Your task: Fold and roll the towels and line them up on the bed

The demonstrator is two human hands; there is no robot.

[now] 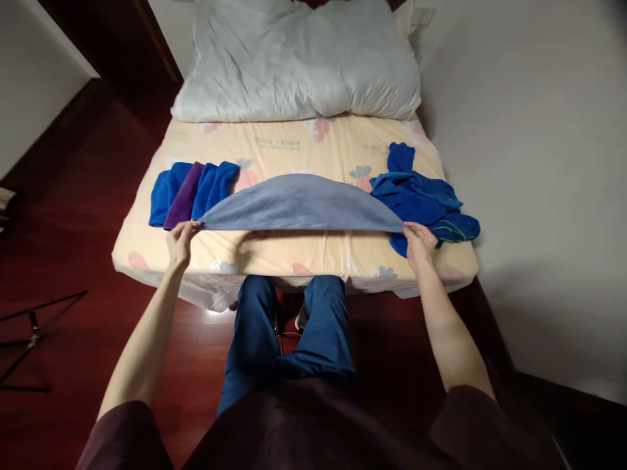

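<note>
A light grey-blue cloth (304, 203) is stretched between my two hands above the front of the bed, its near edge pulled straight. My left hand (181, 243) pinches the left corner, fingers closed. The right corner is gripped by my right hand (420, 245), also closed. Beyond my left hand lie several folded cloths, blue ones (214, 186) with a purple one (185, 196) between them. Close to my right hand is a loose heap of blue cloths (416, 196), one edged with green thread.
The bed (294, 251) has a pale yellow sheet with a fruit print. A bulky white quilt (304, 65) is piled at the far end. A wall (539, 196) stands close on the right. Black tripod legs (34, 336) rest on the dark red floor (98, 261) at left.
</note>
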